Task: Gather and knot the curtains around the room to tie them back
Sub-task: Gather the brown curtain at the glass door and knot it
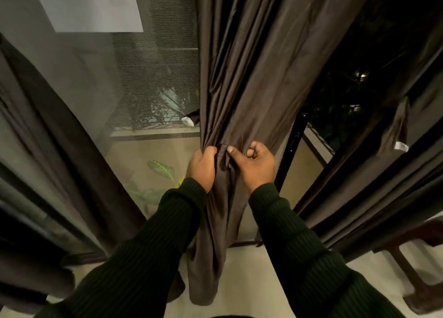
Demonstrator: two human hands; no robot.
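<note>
A dark brown curtain (251, 78) hangs in the middle of the view, bunched into tight folds at waist height. My left hand (201, 166) grips the gathered bunch from the left side. My right hand (257, 165) holds the same bunch from the right, thumb pressed on the folds and fingers curled. Below my hands the loose tail of the curtain (211, 257) drops to the floor. Another brown curtain (55, 150) hangs at the left, and a third curtain panel (383, 174) slants across the right side.
A mesh screen door (153, 78) stands behind the curtains, with a balcony floor and green leaves (160, 168) beyond it. A dark door frame (291, 154) runs behind my right hand. Dark wooden furniture (412, 269) stands at the lower right on the pale floor.
</note>
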